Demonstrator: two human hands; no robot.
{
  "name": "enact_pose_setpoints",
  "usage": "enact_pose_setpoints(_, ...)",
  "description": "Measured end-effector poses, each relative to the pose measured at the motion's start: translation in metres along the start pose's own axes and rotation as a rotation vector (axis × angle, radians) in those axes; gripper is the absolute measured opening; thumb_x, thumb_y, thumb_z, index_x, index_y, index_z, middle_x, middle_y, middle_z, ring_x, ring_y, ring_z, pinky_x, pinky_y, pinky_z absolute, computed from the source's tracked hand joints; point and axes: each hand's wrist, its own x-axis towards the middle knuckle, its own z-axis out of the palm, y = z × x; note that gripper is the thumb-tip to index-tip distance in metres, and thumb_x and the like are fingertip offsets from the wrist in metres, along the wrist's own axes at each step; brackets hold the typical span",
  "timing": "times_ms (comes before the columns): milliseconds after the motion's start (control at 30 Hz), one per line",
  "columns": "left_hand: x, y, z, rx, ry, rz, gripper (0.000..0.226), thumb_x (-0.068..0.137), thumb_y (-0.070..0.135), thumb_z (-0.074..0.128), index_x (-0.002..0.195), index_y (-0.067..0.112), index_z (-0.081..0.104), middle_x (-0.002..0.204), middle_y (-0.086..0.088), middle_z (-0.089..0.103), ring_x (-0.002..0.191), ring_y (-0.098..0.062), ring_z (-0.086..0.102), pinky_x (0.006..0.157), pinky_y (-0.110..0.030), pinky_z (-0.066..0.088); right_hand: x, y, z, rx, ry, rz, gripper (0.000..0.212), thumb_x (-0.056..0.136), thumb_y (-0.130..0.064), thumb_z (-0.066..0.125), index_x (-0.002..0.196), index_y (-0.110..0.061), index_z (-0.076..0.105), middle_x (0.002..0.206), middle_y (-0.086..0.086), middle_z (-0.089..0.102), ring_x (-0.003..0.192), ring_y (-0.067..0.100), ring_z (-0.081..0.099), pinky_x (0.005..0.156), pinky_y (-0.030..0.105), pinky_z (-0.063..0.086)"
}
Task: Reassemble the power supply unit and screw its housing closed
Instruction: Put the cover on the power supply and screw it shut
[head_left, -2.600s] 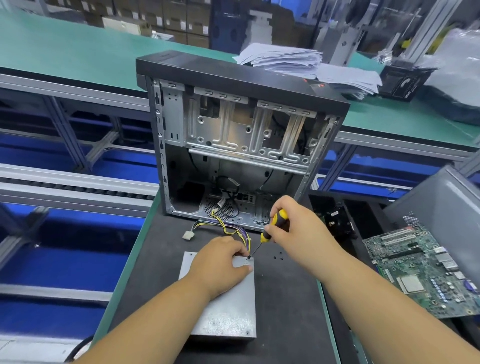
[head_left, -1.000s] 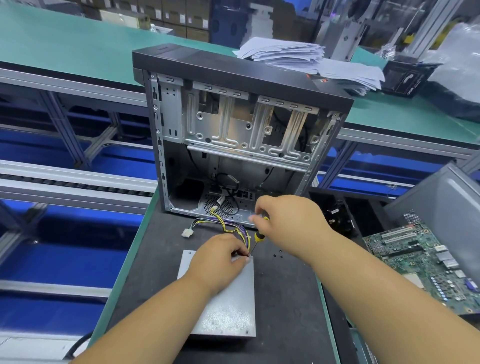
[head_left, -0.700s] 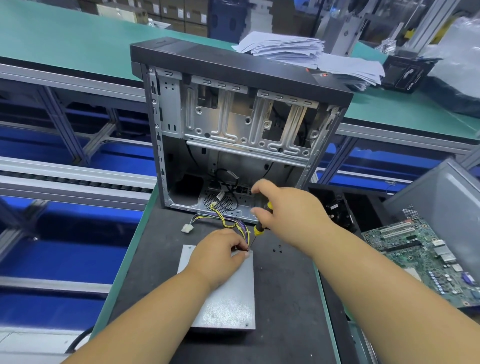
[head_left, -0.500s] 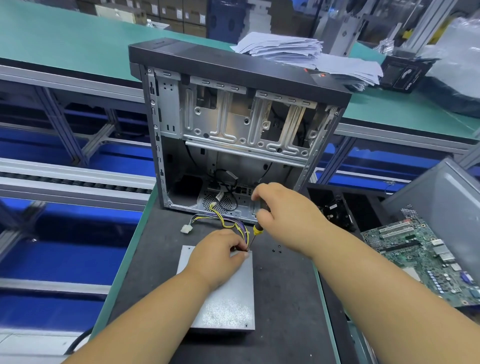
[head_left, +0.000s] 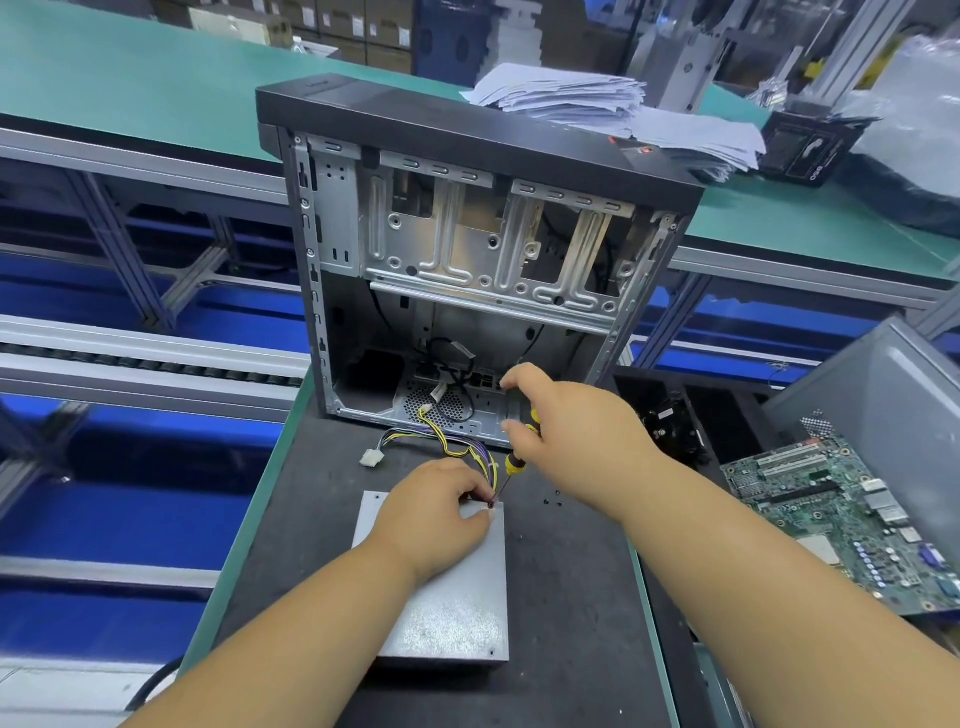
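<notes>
My left hand pinches a screw at the power supply unit far corner; right hand grips screwdriver. I should keep the shaft square and press firmly.

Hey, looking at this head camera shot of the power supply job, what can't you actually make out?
- Screw under the screwdriver tip: too small, half covered by the left hand.
- Power supply far left corner: hidden by the left hand.
- Screwdriver handle top: inside the right hand.
- Loose screws on the mat: too small to count surely.
</notes>
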Motion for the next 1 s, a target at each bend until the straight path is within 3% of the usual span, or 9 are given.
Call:
enact_pose_setpoints(100,-0.0009,-0.0004,-0.0001,-0.002,0.002,-0.007,0.007,0.079,0.03,0.068,0.086,0.031,0.069,0.088,0.017,0.061,0.092,-0.001,0.052,0.081,-0.026,0.047,-0.0004,0.0001,-0.0001,-0.053,-0.012,0.02,0.034,0.099,-0.046,0.042,0.128,-0.027,0.046,0.079,-0.006,0.06,0.078,0.022,0.059,0.06,0.032,0.044)
enact_pose_setpoints(233,-0.0006,-0.0005,0.0002,-0.005,0.001,-0.007,0.007,0.079,0.031,0.068,0.085,0.032,0.069,0.088,0.017,0.061,0.092,-0.001,0.052,0.082,-0.026,0.047,0.0008,0.0009,-0.0046,0.121,-0.058,-0.038,0.043,0.092,-0.029,0.049,0.134,-0.028,0.043,0.106,-0.006,0.056,0.084,0.019,0.052,0.063,0.032,0.036)
enact_pose_setpoints(400,-0.0001,0.0,-0.0002,0.001,-0.001,-0.009,0.007,0.079,0.032,0.068,0.086,0.032,0.068,0.089,0.017,0.061,0.092,-0.001,0.051,0.082,-0.026,0.047,0.0009,0.0007,-0.0048,-0.06,-0.02,-0.019,0.032,0.098,-0.048,0.045,0.124,-0.03,0.049,0.075,-0.008,0.056,0.077,0.02,0.057,0.062,0.032,0.045)
enact_pose_setpoints(567,-0.0005,0.0004,-0.0008,0.003,-0.008,-0.01,0.008,0.079,0.031,0.068,0.087,0.032,0.068,0.089,0.016,0.061,0.092,-0.002,0.052,0.083,-0.027,0.047,0.0002,-0.0007,-0.0043,0.105,-0.068,-0.043,0.037,0.094,-0.032,0.045,0.131,-0.027,0.045,0.111,-0.005,0.059,0.084,0.019,0.053,0.064,0.033,0.041)
enact_pose_setpoints(633,0.0,0.0008,-0.0011,0.006,-0.011,-0.011,0.008,0.079,0.031,0.067,0.087,0.032,0.068,0.09,0.015,0.061,0.092,-0.002,0.052,0.083,-0.028,0.047,0.0002,-0.0011,-0.0054,0.132,-0.067,-0.078,0.042,0.094,-0.029,0.049,0.135,-0.03,0.041,0.1,-0.008,0.056,0.079,0.018,0.05,0.063,0.033,0.04)
enact_pose_setpoints(733,-0.0002,0.0008,-0.0009,0.015,-0.011,-0.016,0.008,0.079,0.032,0.067,0.088,0.033,0.068,0.09,0.016,0.06,0.093,-0.001,0.052,0.083,-0.027,0.047,-0.0022,-0.0019,-0.0032,-0.037,-0.01,-0.04,0.04,0.099,-0.047,0.043,0.137,-0.032,0.04,0.073,-0.008,0.052,0.077,0.021,0.058,0.061,0.033,0.046)
enact_pose_setpoints(800,-0.0007,0.0006,-0.0008,0.015,-0.009,-0.021,0.008,0.079,0.032,0.067,0.087,0.034,0.068,0.089,0.017,0.06,0.093,-0.001,0.052,0.083,-0.026,0.047,-0.0039,-0.002,-0.0007,-0.057,-0.002,-0.015,0.042,0.1,-0.05,0.038,0.137,-0.031,0.041,0.076,-0.008,0.054,0.079,0.022,0.06,0.059,0.032,0.044)
enact_pose_setpoints(933,-0.0006,0.0009,-0.0006,0.011,-0.004,-0.022,0.008,0.079,0.032,0.067,0.087,0.033,0.068,0.088,0.016,0.06,0.091,-0.001,0.051,0.082,-0.027,0.047,-0.0027,-0.0008,-0.0007,0.144,-0.026,-0.043,0.053,0.092,-0.029,0.048,0.142,-0.03,0.033,0.096,-0.008,0.053,0.074,0.018,0.049,0.054,0.031,0.034)
enact_pose_setpoints(1000,-0.0005,0.0007,-0.0007,0.011,-0.008,-0.025,0.008,0.079,0.032,0.067,0.087,0.033,0.068,0.089,0.015,0.06,0.091,-0.001,0.052,0.082,-0.028,0.047,-0.0024,-0.0012,-0.0006,0.09,-0.007,-0.056,0.05,0.094,-0.032,0.05,0.141,-0.032,0.035,0.083,-0.009,0.053,0.072,0.019,0.051,0.057,0.032,0.04)
